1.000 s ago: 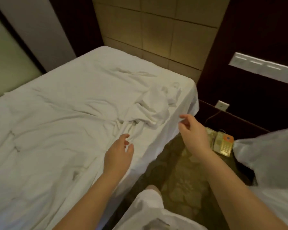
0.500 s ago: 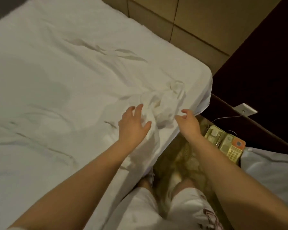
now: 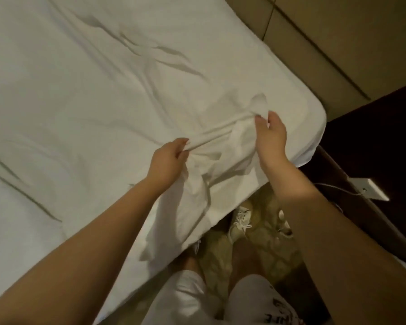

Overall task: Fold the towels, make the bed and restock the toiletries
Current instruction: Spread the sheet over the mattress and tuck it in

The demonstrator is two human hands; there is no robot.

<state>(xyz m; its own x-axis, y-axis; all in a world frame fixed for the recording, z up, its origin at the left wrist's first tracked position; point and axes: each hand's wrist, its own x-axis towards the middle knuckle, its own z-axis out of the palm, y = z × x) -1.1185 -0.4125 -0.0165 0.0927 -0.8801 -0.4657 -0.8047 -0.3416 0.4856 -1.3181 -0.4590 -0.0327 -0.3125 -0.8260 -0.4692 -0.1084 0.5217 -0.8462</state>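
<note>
Head camera shows just one white towel [image 3: 193, 186], one bed [image 3: 99, 85] and two hands. The towel's all crumpled, sitting by the bed's near corner and drooping over the edge. The left hand [image 3: 168, 160] grips a fold and the right hand [image 3: 271, 137] pinches its top end.

A hotel-like bedroom: white-sheeted bed [image 3: 103, 90], panelled wall [image 3: 338, 31].

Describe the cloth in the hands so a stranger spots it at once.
On the big white bed, go to the rounded corner beside the dark wall panel. A bunched white towel spills over the edge there. Unlike the flat sheet around it, it is pinched up by the left hand and right hand.
</note>
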